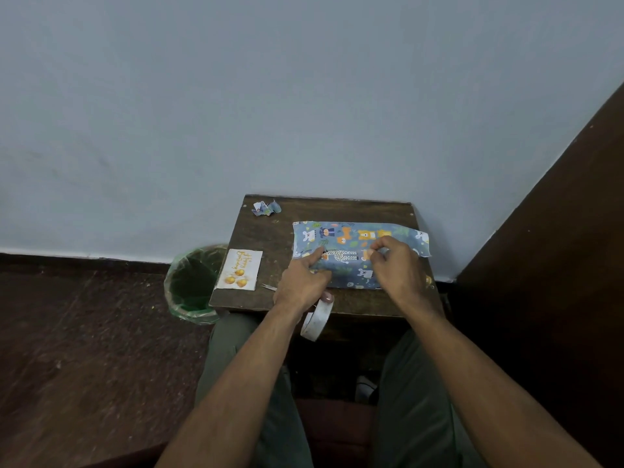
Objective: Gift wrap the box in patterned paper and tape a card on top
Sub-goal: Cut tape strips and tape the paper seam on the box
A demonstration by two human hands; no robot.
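The box (pixel 347 251), covered in blue paper with cartoon animals, lies on a small dark wooden table (pixel 270 238). A loose flap of the paper (pixel 420 243) sticks out past its right end. My left hand (pixel 304 282) points its index finger onto the paper seam on top while its lower fingers hold a roll of clear tape (pixel 317 320) that hangs off the table's near edge. My right hand (pixel 393 261) pinches something small at the seam, probably a tape strip, too small to be sure. A white "Happy Birthday" card (pixel 240 269) lies at the table's left.
Crumpled scraps of the same paper (pixel 266 208) sit at the table's back left corner. A bin lined with green plastic (pixel 192 282) stands on the floor left of the table. A thin metal item (pixel 268 286) lies beside the card. A dark wooden panel (pixel 557 214) rises at right.
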